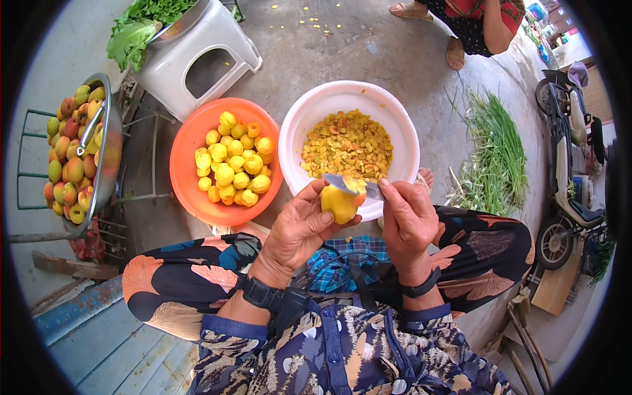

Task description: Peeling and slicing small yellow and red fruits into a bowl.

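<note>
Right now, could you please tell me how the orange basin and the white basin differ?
The orange basin holds rounded, peeled yellow fruits, while the white basin holds many small yellow and reddish pieces. The white basin is partly hidden by the right hand and the held fruit; the orange basin stands to the white one's left. Both basins are round and open-topped.

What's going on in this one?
A seated person is cutting fruit by hand. The left hand holds a yellow fruit, while the right hand holds a knife against its top. This is at the near side of a white basin containing small yellow pieces. Whole, peeled-looking fruits sit in an orange basin to the left; farther left, a metal basin holds reddish-yellow fruits.
</note>
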Demonstrator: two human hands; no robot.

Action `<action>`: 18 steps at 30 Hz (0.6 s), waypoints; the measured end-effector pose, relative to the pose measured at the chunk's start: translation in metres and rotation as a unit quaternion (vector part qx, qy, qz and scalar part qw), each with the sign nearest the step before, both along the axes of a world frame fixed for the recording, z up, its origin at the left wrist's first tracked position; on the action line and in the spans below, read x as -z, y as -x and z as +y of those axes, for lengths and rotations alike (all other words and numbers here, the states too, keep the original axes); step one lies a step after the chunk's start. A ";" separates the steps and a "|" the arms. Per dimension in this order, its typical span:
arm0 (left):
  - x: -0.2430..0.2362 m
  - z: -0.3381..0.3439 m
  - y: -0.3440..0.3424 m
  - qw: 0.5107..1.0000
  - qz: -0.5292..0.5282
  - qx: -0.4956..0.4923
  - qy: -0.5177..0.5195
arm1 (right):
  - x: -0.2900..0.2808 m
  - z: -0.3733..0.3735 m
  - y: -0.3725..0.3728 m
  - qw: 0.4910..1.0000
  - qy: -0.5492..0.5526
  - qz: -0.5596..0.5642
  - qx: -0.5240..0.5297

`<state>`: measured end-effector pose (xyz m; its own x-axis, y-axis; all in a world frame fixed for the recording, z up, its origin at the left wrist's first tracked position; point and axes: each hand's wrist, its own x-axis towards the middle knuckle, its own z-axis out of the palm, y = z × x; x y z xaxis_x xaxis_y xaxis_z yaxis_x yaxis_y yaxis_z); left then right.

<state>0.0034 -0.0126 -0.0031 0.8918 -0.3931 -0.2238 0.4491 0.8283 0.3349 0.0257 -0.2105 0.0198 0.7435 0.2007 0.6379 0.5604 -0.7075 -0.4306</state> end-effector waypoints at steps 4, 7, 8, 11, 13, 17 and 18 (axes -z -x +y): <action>0.007 0.000 -0.001 1.000 0.007 -0.016 -0.015 | -0.006 0.008 0.008 0.996 0.030 -0.024 -0.081; 0.012 0.005 0.002 0.997 -0.017 -0.004 -0.075 | -0.004 0.012 0.011 0.993 0.047 -0.025 -0.101; 0.011 0.005 0.002 0.996 -0.021 -0.004 -0.091 | -0.004 0.013 0.011 0.993 0.050 -0.023 -0.103; 0.010 0.006 0.001 0.996 0.000 0.006 -0.084 | -0.004 0.014 0.011 0.993 0.056 -0.020 -0.100; 0.003 0.002 0.001 0.998 0.016 -0.002 -0.057 | -0.003 0.014 0.010 0.994 0.057 -0.018 -0.094; 0.004 0.002 0.003 0.999 0.014 -0.012 -0.044 | -0.001 0.014 0.010 0.995 0.051 -0.015 -0.089; 0.006 0.003 0.003 0.999 0.015 -0.013 -0.044 | -0.001 0.014 0.009 0.995 0.048 -0.012 -0.085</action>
<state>0.0003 -0.0093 -0.0094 0.8939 -0.3479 -0.2827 0.4389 0.8074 0.3943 0.0164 -0.1964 0.0206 0.6782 0.3838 0.6267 0.6850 -0.6389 -0.3500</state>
